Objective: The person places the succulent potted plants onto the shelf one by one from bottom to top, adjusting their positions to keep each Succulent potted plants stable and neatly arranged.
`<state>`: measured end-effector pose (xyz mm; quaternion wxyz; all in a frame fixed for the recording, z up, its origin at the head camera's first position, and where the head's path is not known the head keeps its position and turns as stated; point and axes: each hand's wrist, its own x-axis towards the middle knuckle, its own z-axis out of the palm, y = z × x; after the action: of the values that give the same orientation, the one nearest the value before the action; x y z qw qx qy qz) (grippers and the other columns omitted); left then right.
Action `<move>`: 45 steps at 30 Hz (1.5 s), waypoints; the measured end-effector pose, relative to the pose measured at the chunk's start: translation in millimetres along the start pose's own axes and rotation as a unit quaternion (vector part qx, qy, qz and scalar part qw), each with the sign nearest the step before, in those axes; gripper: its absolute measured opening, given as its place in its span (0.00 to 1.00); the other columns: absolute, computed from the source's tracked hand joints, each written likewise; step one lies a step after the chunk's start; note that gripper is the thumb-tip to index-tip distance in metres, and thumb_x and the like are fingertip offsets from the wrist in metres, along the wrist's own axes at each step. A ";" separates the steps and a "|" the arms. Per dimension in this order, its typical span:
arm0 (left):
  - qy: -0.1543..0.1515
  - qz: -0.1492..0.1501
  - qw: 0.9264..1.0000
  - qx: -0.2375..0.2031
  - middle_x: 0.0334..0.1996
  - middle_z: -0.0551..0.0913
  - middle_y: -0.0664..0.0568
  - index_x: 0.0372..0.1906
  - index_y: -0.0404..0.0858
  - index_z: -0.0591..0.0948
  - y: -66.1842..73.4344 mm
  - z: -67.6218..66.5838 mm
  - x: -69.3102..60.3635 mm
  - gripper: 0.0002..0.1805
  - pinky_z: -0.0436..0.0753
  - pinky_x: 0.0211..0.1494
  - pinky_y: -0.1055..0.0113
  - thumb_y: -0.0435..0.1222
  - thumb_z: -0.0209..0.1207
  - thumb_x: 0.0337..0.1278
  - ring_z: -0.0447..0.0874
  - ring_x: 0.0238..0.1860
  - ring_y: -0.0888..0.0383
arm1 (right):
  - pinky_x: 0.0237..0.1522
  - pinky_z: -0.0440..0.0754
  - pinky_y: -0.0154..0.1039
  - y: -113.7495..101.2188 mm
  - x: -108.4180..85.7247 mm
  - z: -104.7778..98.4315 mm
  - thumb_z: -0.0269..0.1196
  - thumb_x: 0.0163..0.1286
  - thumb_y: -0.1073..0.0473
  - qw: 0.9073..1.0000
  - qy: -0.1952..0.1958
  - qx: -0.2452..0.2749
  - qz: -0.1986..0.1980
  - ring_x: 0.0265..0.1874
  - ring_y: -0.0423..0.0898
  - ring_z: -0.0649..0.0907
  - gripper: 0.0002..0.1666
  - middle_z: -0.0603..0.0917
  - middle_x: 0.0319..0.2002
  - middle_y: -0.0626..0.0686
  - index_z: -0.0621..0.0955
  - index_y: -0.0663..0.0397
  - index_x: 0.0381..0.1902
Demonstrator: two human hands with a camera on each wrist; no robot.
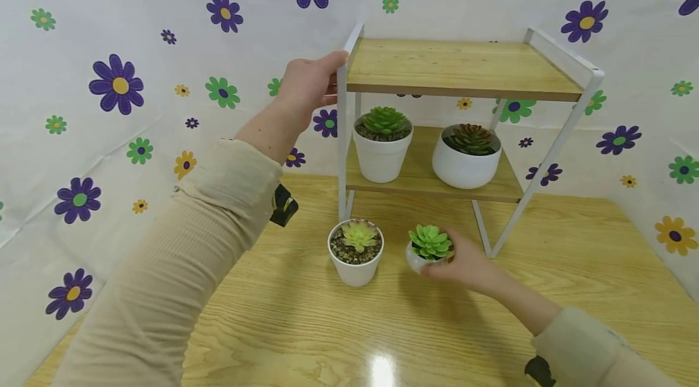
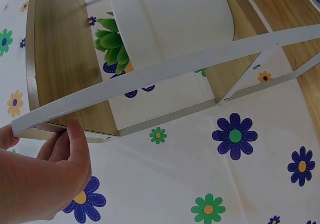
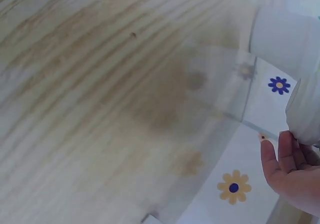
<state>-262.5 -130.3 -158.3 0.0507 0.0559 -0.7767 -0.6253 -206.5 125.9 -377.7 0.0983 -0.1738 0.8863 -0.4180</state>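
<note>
My left hand (image 1: 307,85) grips the upper left corner of a two-tier shelf's white frame (image 1: 342,138). In the left wrist view its fingers (image 2: 76,141) curl about that corner. My right hand (image 1: 466,262) holds a small potted succulent (image 1: 431,242), bright green in a rounded white pot, in front of the shelf. The right wrist view catches the white pot (image 3: 306,114) at the edge, fingers against its side. Left of it, a pale green succulent in a white pot (image 1: 356,272) stands on the table.
On the lower wooden tier (image 1: 423,162) sit a green succulent in a tapered white pot (image 1: 382,159) and a reddish-brown one in a round white bowl (image 1: 466,170). The shelf's slanted right leg (image 1: 546,168) meets the wooden table (image 1: 327,338). Flower-printed cloth (image 1: 164,71) hangs behind.
</note>
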 end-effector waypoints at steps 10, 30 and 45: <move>-0.002 0.003 1.000 0.003 0.54 0.79 0.50 0.55 0.39 0.77 0.3 0.3 -0.5 0.23 0.77 0.60 0.69 0.50 0.50 0.65 0.78 0.54 0.57 | 0.35 0.79 0.36 -17.1 -6.8 -23.4 0.69 0.52 0.52 1.000 0.020 -0.023 -0.007 0.41 0.51 0.79 0.42 0.76 0.51 0.65 0.66 0.67 0.60; 0.003 0.006 1.000 0.006 0.54 0.79 0.49 0.55 0.38 0.76 -0.8 1.5 0.5 0.23 0.78 0.59 0.69 0.49 0.49 0.65 0.78 0.54 0.57 | 0.40 0.82 0.38 -64.6 -14.2 -63.0 0.68 0.55 0.53 0.998 0.037 -0.030 -0.033 0.43 0.53 0.81 0.37 0.77 0.51 0.62 0.67 0.63 0.58; 0.003 0.014 1.000 -0.006 0.54 0.79 0.48 0.55 0.38 0.77 -3.2 1.3 1.3 0.23 0.78 0.59 0.68 0.49 0.50 0.65 0.78 0.53 0.57 | 0.44 0.77 0.35 -124.6 -7.8 -111.2 0.63 0.61 0.53 0.996 0.056 -0.057 -0.043 0.49 0.54 0.77 0.38 0.73 0.56 0.60 0.62 0.58 0.65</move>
<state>-263.9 -129.9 -161.7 0.0617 0.0464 -0.7735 -0.6291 -206.7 134.0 -210.7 0.0205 -0.1934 0.9043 -0.3801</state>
